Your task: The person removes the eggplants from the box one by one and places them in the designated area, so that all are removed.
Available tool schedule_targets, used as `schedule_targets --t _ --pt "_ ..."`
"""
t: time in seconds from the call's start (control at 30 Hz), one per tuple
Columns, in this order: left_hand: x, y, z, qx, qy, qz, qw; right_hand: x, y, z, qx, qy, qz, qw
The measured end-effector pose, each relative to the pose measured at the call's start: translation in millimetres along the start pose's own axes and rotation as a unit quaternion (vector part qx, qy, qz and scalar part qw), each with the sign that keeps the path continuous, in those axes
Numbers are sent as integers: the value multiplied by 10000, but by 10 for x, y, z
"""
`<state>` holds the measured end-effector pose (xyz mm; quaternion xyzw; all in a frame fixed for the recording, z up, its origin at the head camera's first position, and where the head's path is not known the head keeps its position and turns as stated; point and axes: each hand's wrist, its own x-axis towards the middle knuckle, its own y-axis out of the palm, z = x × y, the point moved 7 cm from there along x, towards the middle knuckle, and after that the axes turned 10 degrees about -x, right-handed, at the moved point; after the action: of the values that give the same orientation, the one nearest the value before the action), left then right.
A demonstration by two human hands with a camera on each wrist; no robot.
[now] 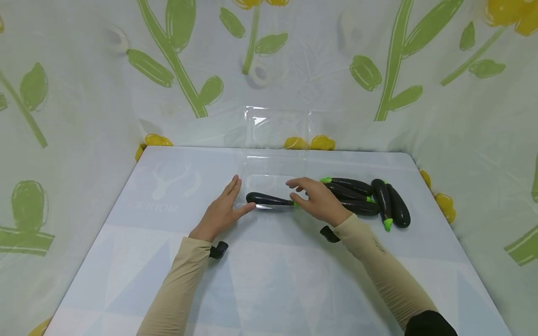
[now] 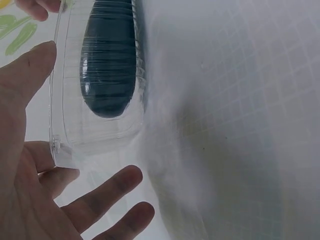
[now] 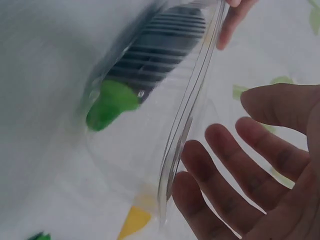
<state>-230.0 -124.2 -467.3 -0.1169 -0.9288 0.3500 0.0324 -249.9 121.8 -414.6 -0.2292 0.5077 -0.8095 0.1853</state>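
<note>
A clear plastic clamshell box (image 1: 275,180) stands on the table with its lid raised at the back. One dark eggplant (image 1: 269,199) with a green stem lies along its near side; the left wrist view shows the eggplant (image 2: 109,62) through the ribbed wall. My left hand (image 1: 224,208) is at the left end of the box, fingers extended along that side and thumb at the near rim. Over the right end hovers my right hand (image 1: 318,198), its fingers loosely bent and parted. In the right wrist view nothing sits between the fingers (image 3: 235,165), which are close by the rim.
Several more dark eggplants (image 1: 354,206) lie grouped to the right of the box, beyond my right hand. The pale table (image 1: 269,280) ends at a back edge just behind the box. A flower-printed sheet (image 1: 311,56) hangs behind and at both sides.
</note>
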Motion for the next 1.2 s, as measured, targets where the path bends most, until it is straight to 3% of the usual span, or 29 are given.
schedule_targets --t 0.27,0.47,0.73,0.97,1.2 --pt "-10 -13 8 -37 -4 -83 10000 207 147 267 345 -586 387 9969" --pt "0 -18 17 53 31 -85 9999 339 273 390 362 -791 680 9939" --pt "0 -17 16 29 64 -48 10000 410 382 409 -120 -652 881 9939" --pt "-5 -18 21 31 75 -76 9999 444 416 389 -206 -566 898 9941" --pt "1 -15 20 37 84 -71 9999 491 509 323 -196 -271 1263 9914"
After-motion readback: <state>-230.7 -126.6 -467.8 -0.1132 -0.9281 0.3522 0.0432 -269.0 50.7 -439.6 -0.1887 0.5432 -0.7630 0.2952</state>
